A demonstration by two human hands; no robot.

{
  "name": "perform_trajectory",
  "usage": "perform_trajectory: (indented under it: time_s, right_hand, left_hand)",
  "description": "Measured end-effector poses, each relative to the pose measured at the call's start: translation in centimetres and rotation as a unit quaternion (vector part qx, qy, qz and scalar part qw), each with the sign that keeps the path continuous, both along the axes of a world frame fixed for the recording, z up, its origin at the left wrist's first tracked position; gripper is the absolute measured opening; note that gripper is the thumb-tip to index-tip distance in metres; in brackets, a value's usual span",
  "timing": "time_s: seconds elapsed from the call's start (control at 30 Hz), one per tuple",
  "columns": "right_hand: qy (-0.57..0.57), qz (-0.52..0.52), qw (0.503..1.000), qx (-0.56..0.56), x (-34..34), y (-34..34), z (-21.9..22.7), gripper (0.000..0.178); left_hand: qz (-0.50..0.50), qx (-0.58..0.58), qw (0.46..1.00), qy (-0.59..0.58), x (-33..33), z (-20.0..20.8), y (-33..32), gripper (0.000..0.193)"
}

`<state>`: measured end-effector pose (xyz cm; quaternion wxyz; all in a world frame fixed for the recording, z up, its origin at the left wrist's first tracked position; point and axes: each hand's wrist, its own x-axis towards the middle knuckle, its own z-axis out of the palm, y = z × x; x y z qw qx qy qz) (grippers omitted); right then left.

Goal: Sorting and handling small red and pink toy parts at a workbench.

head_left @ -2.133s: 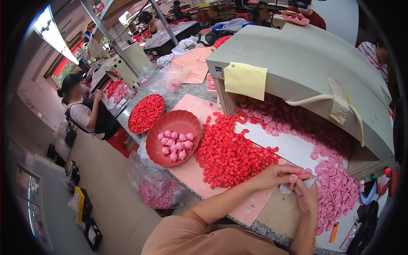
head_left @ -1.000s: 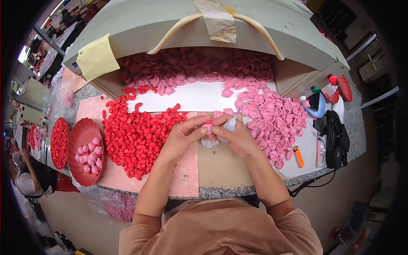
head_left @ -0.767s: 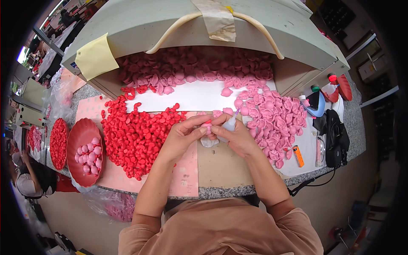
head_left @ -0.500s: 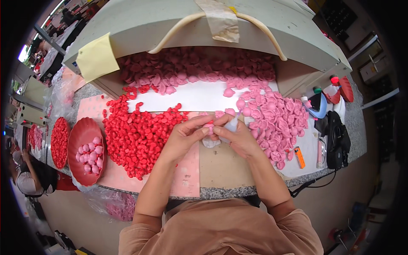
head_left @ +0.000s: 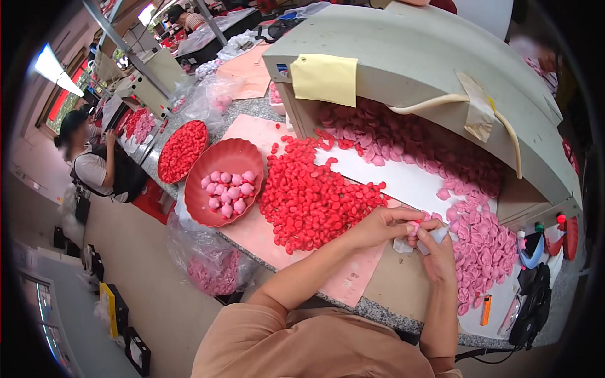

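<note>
My left hand (head_left: pixel 386 228) pinches a small pink piece with red on it (head_left: pixel 414 227) between thumb and fingers. Close against it, the fingertips of my right hand (head_left: pixel 439 257) touch the same piece. A small translucent whitish bottle (head_left: pixel 440 234) is tucked in my right hand, mostly hidden by the fingers. Left of my hands spreads a heap of small glossy red pieces (head_left: pixel 309 201). Right of them lies a heap of pink petal-shaped cups (head_left: pixel 482 249). Under my hands a crumpled white scrap (head_left: pixel 403 244) rests on the board.
A red scalloped bowl (head_left: pixel 205 170) holds several pink balls; behind it stands a dish of red pieces (head_left: pixel 183 151). A grey hood (head_left: pixel 403 57) arches over more pink cups. An orange lighter (head_left: pixel 486 310) and a black bag (head_left: pixel 532 305) lie right. A co-worker (head_left: pixel 94 164) sits far left.
The view has turned left, so the bench appears tilted and my hands sit farther right in it. Both hands stay together at the small piece.
</note>
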<state>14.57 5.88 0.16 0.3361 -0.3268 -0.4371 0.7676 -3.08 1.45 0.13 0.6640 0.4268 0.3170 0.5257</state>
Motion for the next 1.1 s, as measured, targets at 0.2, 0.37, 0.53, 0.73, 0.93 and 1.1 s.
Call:
perform_trajectory:
  time_s: [0.2, 0.37, 0.53, 0.73, 0.93, 1.1]
  right_hand:
    - [0.007, 0.007, 1.0, 0.028, 0.1, -0.1, 0.1, 0.012]
    - [0.022, -0.001, 1.0, 0.001, 0.1, -0.2, -0.3, 0.012]
    - [0.017, -0.011, 1.0, 0.005, 0.6, -0.4, 0.3, 0.01]
    - [0.022, 0.004, 0.999, 0.028, 0.1, -0.1, -0.1, 0.007]
    - [0.029, 0.006, 1.0, -0.007, -0.4, 0.3, -0.6, 0.007]
    - [0.035, 0.0, 0.999, -0.024, 0.6, 0.4, -0.7, 0.007]
  left_hand:
    - [0.008, -0.004, 1.0, -0.012, 0.2, -0.2, 0.1, 0.036]
    - [-0.001, -0.011, 1.0, -0.029, 0.3, -0.7, -0.2, 0.036]
    - [-0.016, -0.01, 0.999, -0.045, 1.0, -0.8, 0.0, 0.036]
    - [0.021, 0.035, 0.999, 0.034, 0.1, 0.4, -0.1, 0.034]
    - [0.02, -0.02, 0.998, 0.055, -0.5, -0.1, -0.2, 0.036]
    - [0.031, -0.056, 0.998, 0.015, 0.4, 0.2, 0.0, 0.034]
